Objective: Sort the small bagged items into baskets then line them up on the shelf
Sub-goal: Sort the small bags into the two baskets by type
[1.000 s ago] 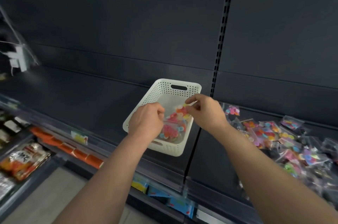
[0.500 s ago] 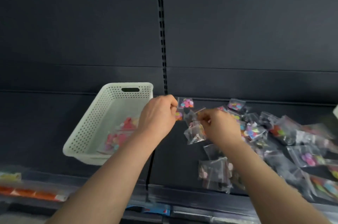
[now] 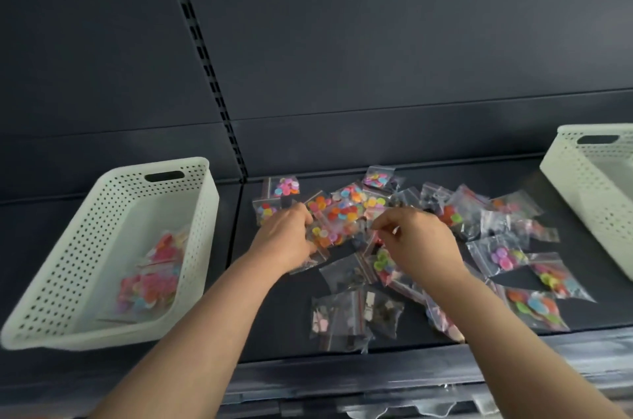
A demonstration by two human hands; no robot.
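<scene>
My left hand (image 3: 286,240), knuckles up, curls its fingers round a button bag (image 3: 329,233) lying flat, skewed to the shelf (image 3: 274,316) edge. Just right of it, my right hand (image 3: 419,244) pinches thumb and forefinger on a clear bag (image 3: 368,242). The pile (image 3: 507,257) spreads rightward; a basket (image 3: 209,213) stands left.

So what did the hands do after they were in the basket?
Both moved right, out of the left basket to the pile. The left hand now grips a button bag; the right hand seems to pinch a clear bag. The bags in the basket stayed put.
</scene>
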